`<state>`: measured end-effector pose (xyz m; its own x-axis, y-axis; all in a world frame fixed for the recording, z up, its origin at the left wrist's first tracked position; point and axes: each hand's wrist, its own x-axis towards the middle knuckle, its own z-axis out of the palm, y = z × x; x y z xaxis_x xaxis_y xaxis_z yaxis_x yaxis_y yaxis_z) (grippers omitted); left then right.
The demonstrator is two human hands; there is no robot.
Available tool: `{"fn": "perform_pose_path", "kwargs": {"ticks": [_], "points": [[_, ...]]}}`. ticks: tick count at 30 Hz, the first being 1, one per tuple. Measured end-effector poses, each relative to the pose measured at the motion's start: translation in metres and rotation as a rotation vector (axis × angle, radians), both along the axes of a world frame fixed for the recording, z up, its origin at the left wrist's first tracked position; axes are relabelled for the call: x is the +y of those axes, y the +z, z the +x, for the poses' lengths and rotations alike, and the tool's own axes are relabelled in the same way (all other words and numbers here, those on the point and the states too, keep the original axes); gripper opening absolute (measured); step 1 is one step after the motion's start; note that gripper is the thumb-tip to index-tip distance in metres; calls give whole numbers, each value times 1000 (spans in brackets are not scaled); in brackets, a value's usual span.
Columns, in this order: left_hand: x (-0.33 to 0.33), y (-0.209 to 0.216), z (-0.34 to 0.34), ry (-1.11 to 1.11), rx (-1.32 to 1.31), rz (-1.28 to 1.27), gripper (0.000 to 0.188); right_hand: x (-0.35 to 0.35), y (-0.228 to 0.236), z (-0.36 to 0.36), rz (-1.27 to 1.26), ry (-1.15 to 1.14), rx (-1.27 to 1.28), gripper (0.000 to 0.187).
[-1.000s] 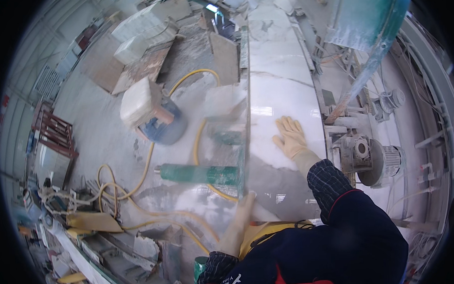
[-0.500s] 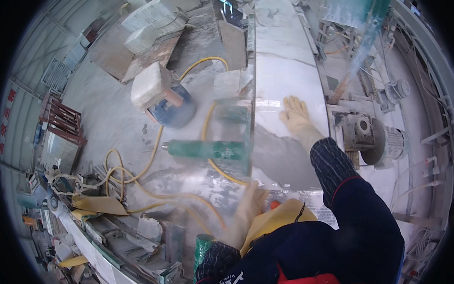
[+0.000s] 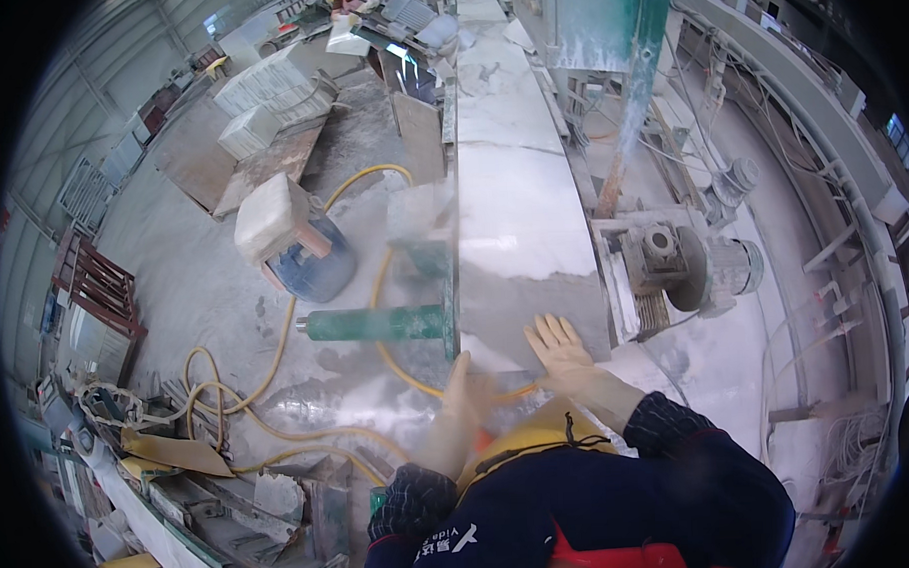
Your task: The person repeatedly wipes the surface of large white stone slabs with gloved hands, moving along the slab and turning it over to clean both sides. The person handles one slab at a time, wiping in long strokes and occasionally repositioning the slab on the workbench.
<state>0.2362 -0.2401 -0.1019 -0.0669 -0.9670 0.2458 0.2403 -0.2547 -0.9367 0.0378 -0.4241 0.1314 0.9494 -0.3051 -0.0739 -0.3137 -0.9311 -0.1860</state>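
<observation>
long machine bed [image 3: 521, 244] runs away from viewer, carries white marble slab [image 3: 512, 197] lying flat, grey wet patch at near end. right hand [image 3: 559, 346] flat on slab's near end. dusty floor [image 3: 189, 283] left of bed: yellow hose [image 3: 260, 366] coiled, blue motor [image 3: 314, 269], stone offcuts [image 3: 264, 125].

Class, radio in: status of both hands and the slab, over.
Right hand flat, open on the white stone slab. Left hand open at the slab's near edge, blurred. Green roller and yellow hose alongside.
</observation>
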Motion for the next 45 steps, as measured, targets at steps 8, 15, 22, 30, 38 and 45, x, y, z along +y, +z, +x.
{"fn": "perform_pose_path", "kwargs": {"ticks": [8, 15, 22, 30, 38, 45], "points": [[26, 73, 7, 302, -2316, 758, 47, -9, -36, 29, -257, -128, 141, 65], [181, 83, -29, 392, -2308, 1127, 42, -17, -36, 37, -264, -116, 211, 65], [342, 125, -146, 195, -1055, 2202, 43, -24, -33, 36, -240, -82, 197, 69], [492, 169, -243, -304, -873, 3190, 51, -24, 6, 39, -74, -74, 216, 97], [547, 188, -282, -1266, -757, 3549, 52, -30, -10, 42, -275, -89, 242, 106], [604, 197, -291, -1324, -1368, 3429, 45, -10, -10, 32, -181, -237, 43, 94]]}}
